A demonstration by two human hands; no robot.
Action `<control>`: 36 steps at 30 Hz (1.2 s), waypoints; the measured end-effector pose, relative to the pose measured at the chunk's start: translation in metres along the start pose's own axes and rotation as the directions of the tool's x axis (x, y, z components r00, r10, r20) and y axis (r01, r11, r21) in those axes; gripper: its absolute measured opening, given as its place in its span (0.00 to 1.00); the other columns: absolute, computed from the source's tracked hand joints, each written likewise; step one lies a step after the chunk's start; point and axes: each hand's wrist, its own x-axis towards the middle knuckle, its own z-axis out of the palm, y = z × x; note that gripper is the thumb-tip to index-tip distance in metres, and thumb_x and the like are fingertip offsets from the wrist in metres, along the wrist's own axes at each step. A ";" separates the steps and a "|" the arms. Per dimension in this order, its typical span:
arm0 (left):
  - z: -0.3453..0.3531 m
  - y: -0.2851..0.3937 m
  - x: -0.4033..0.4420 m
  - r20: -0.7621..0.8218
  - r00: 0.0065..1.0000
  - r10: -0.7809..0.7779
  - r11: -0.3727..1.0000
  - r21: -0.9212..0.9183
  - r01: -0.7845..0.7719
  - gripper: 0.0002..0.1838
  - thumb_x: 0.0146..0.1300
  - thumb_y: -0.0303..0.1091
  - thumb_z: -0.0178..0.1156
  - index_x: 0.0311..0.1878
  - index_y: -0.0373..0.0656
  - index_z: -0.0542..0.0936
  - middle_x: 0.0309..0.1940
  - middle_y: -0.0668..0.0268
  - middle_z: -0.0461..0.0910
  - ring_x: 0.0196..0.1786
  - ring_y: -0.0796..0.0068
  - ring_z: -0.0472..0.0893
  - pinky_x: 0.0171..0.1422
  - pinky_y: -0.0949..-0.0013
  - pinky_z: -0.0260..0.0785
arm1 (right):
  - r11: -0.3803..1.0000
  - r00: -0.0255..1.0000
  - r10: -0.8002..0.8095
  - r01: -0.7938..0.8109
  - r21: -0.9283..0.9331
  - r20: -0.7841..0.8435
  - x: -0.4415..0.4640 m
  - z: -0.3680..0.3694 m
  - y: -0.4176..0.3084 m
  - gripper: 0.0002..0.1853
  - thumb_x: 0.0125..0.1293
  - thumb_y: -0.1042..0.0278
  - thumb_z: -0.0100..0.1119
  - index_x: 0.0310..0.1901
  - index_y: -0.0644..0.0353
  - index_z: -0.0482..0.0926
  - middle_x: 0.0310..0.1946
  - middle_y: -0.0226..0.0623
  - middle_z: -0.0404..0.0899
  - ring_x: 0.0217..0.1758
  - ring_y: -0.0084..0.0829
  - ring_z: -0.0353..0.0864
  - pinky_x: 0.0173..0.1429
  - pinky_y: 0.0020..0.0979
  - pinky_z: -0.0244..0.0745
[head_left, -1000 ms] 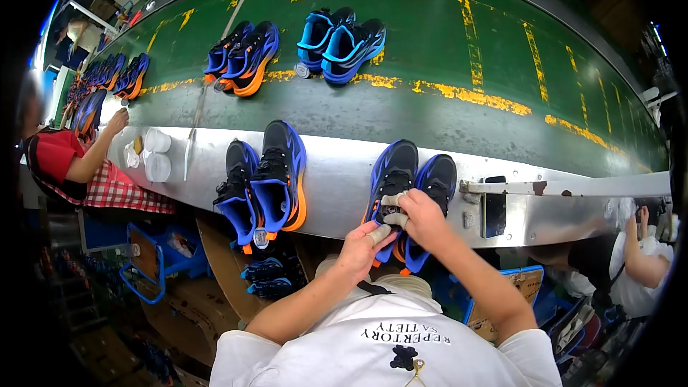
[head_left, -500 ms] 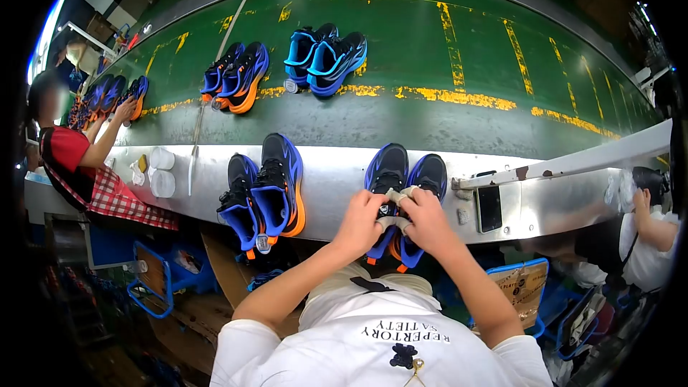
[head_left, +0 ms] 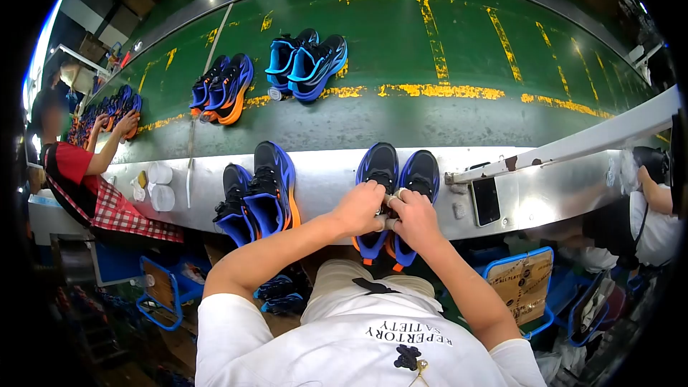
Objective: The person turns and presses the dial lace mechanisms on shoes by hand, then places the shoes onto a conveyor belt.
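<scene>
A pair of black and blue running shoes with orange heel tabs stands on the metal ledge, toes pointing away: the left shoe [head_left: 378, 161] and the right shoe [head_left: 420, 172]. My left hand [head_left: 358, 209] is closed over the upper of the left shoe. Against it, my right hand [head_left: 416, 221] is closed too, between the two shoes at the lace area. Pale coverings wrap some fingertips. Whatever the fingers pinch is hidden under them. Left of my hands stands a second pair [head_left: 269, 179] with orange soles, partly behind my left forearm.
Beyond the ledge [head_left: 330, 165] runs a green belt [head_left: 387, 50] carrying blue-orange shoes [head_left: 228, 89] and black-cyan shoes [head_left: 308, 64]. A phone [head_left: 486, 201] lies right, beneath a white metal bar [head_left: 573, 149]. White cups [head_left: 162, 197] stand left, near a co-worker in red [head_left: 72, 165] handling shoes.
My left elbow has swung outward and the left hand has turned over the left shoe. Both hands stay close together. The whole view has shifted slightly.
</scene>
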 end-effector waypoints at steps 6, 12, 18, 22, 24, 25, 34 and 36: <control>0.001 0.011 -0.046 -0.316 0.948 -0.044 0.940 -0.335 -0.068 0.20 0.55 0.25 0.64 0.52 0.38 0.75 0.47 0.55 0.75 0.49 0.58 0.76 0.56 0.62 0.70 | 0.950 0.998 -0.045 0.032 0.310 0.034 0.009 -0.025 0.015 0.21 0.45 0.67 0.72 0.45 0.53 0.82 0.36 0.37 0.72 0.44 0.41 0.73 0.48 0.37 0.68; 0.039 0.020 -0.081 0.280 0.767 -0.577 -0.026 -0.945 0.326 0.16 0.69 0.32 0.56 0.54 0.31 0.73 0.45 0.58 0.78 0.44 0.70 0.79 0.52 0.67 0.74 | 0.951 0.982 -0.165 0.135 0.279 0.089 0.019 -0.017 0.001 0.20 0.52 0.68 0.69 0.49 0.53 0.81 0.31 0.38 0.69 0.35 0.40 0.74 0.42 0.37 0.72; 0.052 0.021 -0.071 0.336 0.828 -0.450 -0.342 -0.921 0.188 0.20 0.68 0.28 0.55 0.60 0.27 0.68 0.51 0.55 0.76 0.51 0.65 0.79 0.56 0.65 0.74 | 0.959 0.995 -0.034 0.006 0.284 0.094 0.017 -0.025 -0.004 0.13 0.54 0.70 0.65 0.43 0.55 0.81 0.31 0.39 0.74 0.33 0.43 0.79 0.37 0.41 0.74; 0.055 0.029 -0.067 0.259 0.864 -0.432 -0.342 -0.934 0.109 0.20 0.66 0.25 0.54 0.61 0.29 0.68 0.54 0.55 0.75 0.54 0.65 0.78 0.60 0.65 0.72 | 0.977 0.999 -0.047 0.044 0.209 0.010 0.014 -0.013 -0.001 0.11 0.54 0.70 0.64 0.41 0.55 0.81 0.30 0.37 0.73 0.33 0.42 0.78 0.37 0.40 0.74; 0.055 0.033 -0.067 0.236 0.870 -0.432 -0.344 -0.935 0.083 0.20 0.65 0.23 0.54 0.60 0.29 0.69 0.56 0.55 0.74 0.55 0.65 0.78 0.61 0.66 0.71 | 0.983 1.000 0.002 0.002 0.183 -0.022 0.010 -0.011 -0.007 0.13 0.53 0.69 0.67 0.41 0.55 0.82 0.29 0.37 0.73 0.33 0.42 0.78 0.36 0.39 0.73; 0.055 0.032 -0.065 0.235 0.870 -0.432 -0.347 -0.934 0.080 0.20 0.64 0.23 0.54 0.60 0.29 0.69 0.57 0.55 0.73 0.55 0.66 0.78 0.61 0.66 0.71 | 0.986 0.999 0.024 -0.016 0.167 -0.046 0.011 -0.011 -0.007 0.13 0.52 0.68 0.68 0.41 0.55 0.82 0.29 0.38 0.73 0.33 0.42 0.78 0.36 0.38 0.73; 0.059 0.071 -0.072 -0.209 0.978 0.018 0.994 0.110 0.005 0.28 0.55 0.44 0.66 0.59 0.45 0.75 0.49 0.46 0.76 0.53 0.52 0.74 0.61 0.58 0.64 | 0.727 0.946 0.322 -0.220 0.650 -0.040 -0.001 -0.072 0.042 0.14 0.66 0.67 0.58 0.53 0.56 0.81 0.36 0.31 0.81 0.34 0.21 0.76 0.41 0.26 0.72; 0.077 0.080 -0.061 -0.225 0.970 0.096 0.941 0.338 -0.015 0.25 0.48 0.43 0.69 0.51 0.51 0.79 0.41 0.48 0.77 0.50 0.53 0.75 0.57 0.57 0.64 | 0.598 0.884 0.462 -0.373 0.710 0.076 -0.013 -0.085 0.063 0.14 0.67 0.68 0.55 0.53 0.57 0.81 0.34 0.32 0.80 0.33 0.18 0.75 0.39 0.23 0.71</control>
